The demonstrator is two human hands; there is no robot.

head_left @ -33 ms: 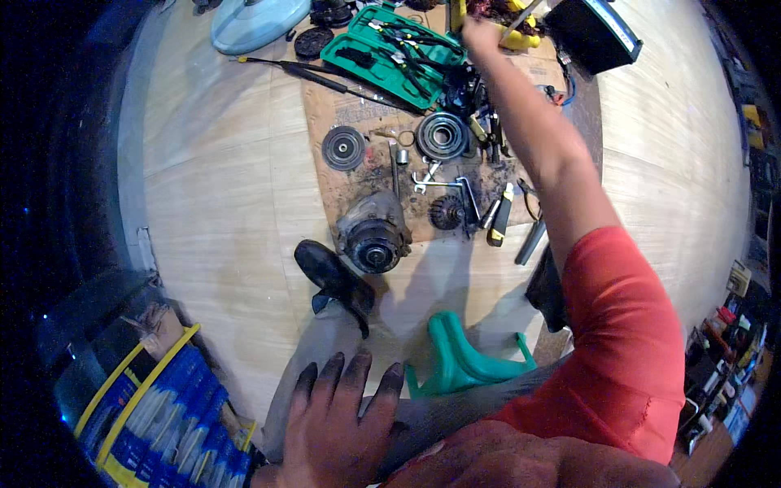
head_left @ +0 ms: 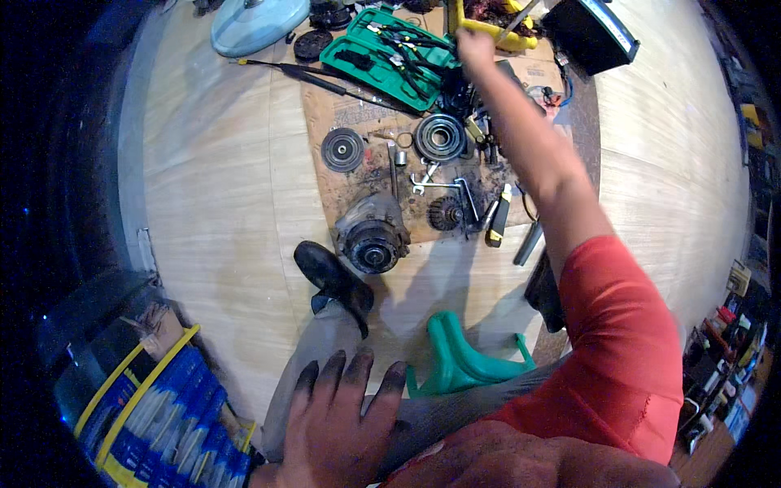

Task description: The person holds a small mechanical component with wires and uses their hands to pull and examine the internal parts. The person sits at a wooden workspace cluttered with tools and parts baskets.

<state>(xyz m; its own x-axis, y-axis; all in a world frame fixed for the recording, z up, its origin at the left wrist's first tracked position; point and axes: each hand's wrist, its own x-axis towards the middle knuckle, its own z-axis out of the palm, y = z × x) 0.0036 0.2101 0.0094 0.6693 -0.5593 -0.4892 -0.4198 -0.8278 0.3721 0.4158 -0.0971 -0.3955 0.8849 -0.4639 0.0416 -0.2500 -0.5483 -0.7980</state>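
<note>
Green stool [head_left: 464,362], black shoe [head_left: 329,276], pale fan cover [head_left: 256,23]

Pale wooden floor [head_left: 220,203] carries everything. Brown cardboard sheet [head_left: 358,175] lies flat on floor, stained dark. On cardboard: grey compressor body [head_left: 373,234] at near edge, round pulley disc [head_left: 342,150], larger black pulley [head_left: 440,137], small gear [head_left: 445,214], wrenches [head_left: 431,183], yellow-handled tool [head_left: 498,218]. Green tool case [head_left: 389,55] open at far edge of cardboard. Pale blue round cover [head_left: 259,23] on floor beyond. Green plastic stool [head_left: 464,362] on floor, near.
</note>
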